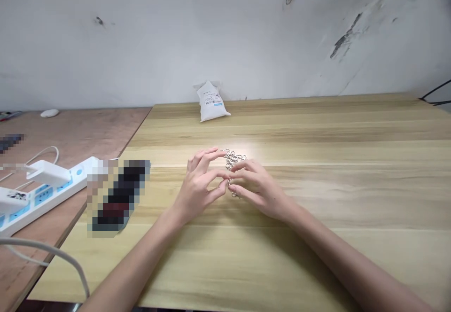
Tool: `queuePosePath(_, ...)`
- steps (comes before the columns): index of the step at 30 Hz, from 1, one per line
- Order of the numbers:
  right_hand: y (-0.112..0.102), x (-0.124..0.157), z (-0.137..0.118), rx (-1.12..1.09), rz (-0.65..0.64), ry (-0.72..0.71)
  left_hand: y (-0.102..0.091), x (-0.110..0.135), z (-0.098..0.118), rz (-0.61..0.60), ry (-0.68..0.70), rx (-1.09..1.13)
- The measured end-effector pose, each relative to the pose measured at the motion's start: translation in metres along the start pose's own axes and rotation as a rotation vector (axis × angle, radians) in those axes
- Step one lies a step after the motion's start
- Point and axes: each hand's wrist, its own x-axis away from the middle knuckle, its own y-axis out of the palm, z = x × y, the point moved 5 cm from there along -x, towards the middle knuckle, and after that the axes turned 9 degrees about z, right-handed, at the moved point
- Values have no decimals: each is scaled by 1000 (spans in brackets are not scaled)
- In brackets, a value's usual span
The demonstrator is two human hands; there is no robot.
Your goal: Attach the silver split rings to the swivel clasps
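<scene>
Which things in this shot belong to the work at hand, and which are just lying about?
In use: left hand, right hand, small silver metal rings.
Lying about: white printed bag, white power strip, white computer mouse.

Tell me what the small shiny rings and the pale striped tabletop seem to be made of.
The small shiny silver-coloured rings look like polished metal, judging by their bright glints; plating can't be ruled out. The pale wood-grain tabletop looks like smooth-finished wood or laminate, with straight streaks and a soft sheen.
</scene>
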Motion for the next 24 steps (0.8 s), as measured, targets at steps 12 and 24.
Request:
queuePosePath(12, -10, 0, -3, 274, 106, -265, 13, 5, -4, -226, -180, 89)
queuePosePath(24, 16, 12, -13, 315, -215, -336, 9, 9, -26, -429, 17, -42)
